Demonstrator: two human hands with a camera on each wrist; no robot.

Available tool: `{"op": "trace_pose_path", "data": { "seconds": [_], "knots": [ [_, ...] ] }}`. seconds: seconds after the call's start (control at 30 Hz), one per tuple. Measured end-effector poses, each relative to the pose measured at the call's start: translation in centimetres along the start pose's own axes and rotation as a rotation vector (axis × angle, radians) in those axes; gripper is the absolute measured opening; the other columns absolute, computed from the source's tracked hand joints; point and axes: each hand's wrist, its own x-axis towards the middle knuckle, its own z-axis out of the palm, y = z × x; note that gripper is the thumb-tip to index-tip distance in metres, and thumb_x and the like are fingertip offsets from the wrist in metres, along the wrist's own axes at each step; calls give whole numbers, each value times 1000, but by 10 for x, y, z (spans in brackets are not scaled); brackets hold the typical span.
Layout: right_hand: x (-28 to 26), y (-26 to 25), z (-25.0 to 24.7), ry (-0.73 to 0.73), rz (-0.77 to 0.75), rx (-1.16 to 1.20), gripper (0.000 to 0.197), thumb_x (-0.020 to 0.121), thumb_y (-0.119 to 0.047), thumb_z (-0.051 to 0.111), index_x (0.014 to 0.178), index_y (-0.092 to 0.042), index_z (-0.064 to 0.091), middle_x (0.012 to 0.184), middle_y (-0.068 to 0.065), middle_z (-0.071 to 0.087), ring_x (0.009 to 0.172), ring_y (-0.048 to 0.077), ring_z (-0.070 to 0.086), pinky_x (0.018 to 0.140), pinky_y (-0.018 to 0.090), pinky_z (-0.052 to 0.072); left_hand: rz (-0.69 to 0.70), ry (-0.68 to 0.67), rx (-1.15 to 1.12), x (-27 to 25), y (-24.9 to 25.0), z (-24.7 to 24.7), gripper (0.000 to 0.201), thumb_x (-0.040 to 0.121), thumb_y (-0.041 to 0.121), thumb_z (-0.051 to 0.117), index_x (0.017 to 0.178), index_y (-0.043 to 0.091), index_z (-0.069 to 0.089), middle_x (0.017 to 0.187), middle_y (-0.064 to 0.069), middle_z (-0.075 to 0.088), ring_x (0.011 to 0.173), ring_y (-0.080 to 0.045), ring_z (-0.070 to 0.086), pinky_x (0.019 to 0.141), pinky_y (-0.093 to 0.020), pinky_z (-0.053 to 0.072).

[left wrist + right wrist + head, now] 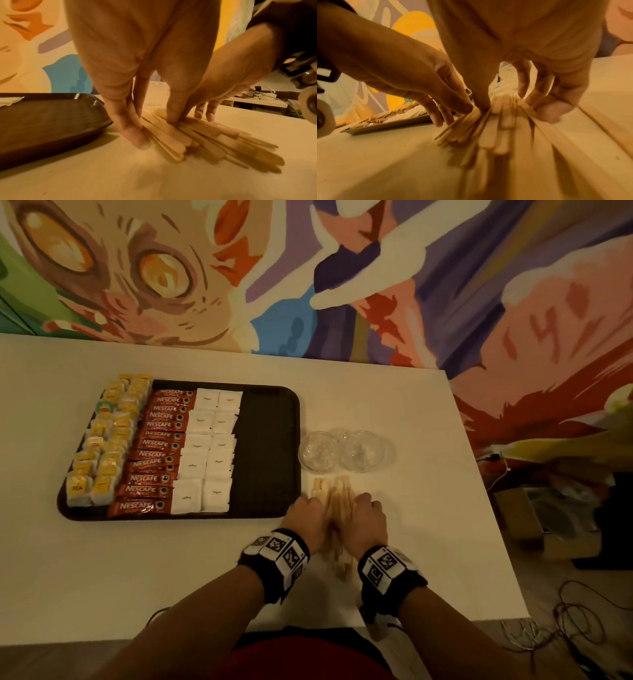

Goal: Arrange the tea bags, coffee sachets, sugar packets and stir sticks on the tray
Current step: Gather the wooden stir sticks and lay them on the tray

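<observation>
Wooden stir sticks [337, 508]: loose fanned heap flat on the bench [171, 577], just off the tray's right rim, near its front corner
Long axis: roughly parallel to that rim, running from the person toward the two glass bowls [344, 451]
Left hand [306, 517]: on the heap's tray side, fingers pressing inward, thumb on top, partly grasping
Right hand [366, 518]: on the far side, fingers curled against the sticks
Grip: both hands squeezing the heap together, sticks not lifted
Tray [270, 453]: bare strip at its right, beside the sugar packets [209, 453]
Nearer hand: left
Likely move: a short sideways carry leftward, axis unchanged
</observation>
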Motion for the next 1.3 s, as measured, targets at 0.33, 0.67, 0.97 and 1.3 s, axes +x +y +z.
{"op": "trace_pose_path", "data": {
  "seconds": [0.33, 0.67, 0.97, 1.3],
  "knots": [
    [10, 16, -9, 14, -35, 224, 20, 92, -19, 58, 108, -8, 64, 102, 6, 69, 92, 22, 60, 70, 14, 39, -101, 4, 171, 7, 28, 4, 38, 99, 22, 45, 131, 2, 46, 132, -22, 44, 115, -31, 53, 97, -38, 49],
    [13, 21, -11, -9, -57, 262, 14, 95, -19, 51, 93, -12, 62, 85, -2, 61, 77, 16, 53, 55, 14, 32, -92, 18, 213, 8, 32, -2, 29, 98, 8, 43, 125, 3, 52, 128, -16, 52, 117, -28, 53, 95, -35, 49],
    [8, 19, -11, 29, -8, 375, 23, 100, -17, 45, 116, -8, 57, 107, 5, 62, 97, 23, 58, 81, 26, 41, -168, 6, 295, 3, 25, 8, 52, 96, 12, 51, 138, -11, 31, 135, -26, 43, 120, -32, 49, 102, -37, 45],
    [11, 28, -9, 20, 40, 756, 17, 101, -10, 46, 116, -13, 53, 103, 4, 67, 93, 21, 66, 81, 34, 54, -90, 35, -106, -5, -3, 1, 42, 95, 8, 48, 133, -3, 32, 127, -19, 51, 114, -29, 54, 97, -35, 48]
  ]
}}
